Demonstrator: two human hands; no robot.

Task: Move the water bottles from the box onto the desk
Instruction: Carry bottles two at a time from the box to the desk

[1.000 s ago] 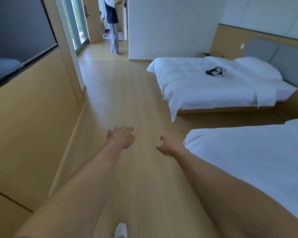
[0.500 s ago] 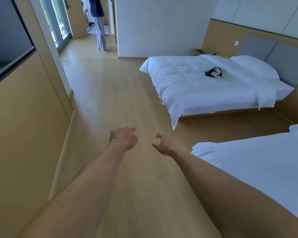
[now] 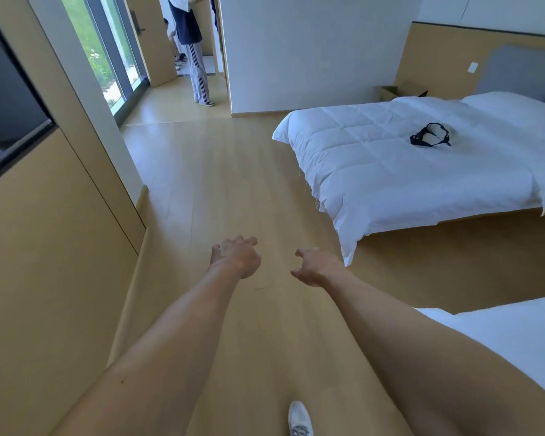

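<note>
Both bare arms reach forward over the wooden floor, and neither holds anything. The left hand hangs palm down with its fingers curled loosely inward, not pressed together and pinching nothing. The right hand is just beside it, apart from it, with thumb and fingers spread in a loose open curl, also empty. A white shoe shows at the bottom edge between the two forearms.

No water bottles show anywhere. A cardboard box sits open against the far wall past the head of the far bed; what is inside cannot be told. On that bed's white quilt lies a black strappy thing. The corner of a near bed comes in at lower right, under the right forearm.

To the left is a tan wall panel with a dark screen set in it, and beyond it a glass door. Another person in striped trousers stands in the far doorway
</note>
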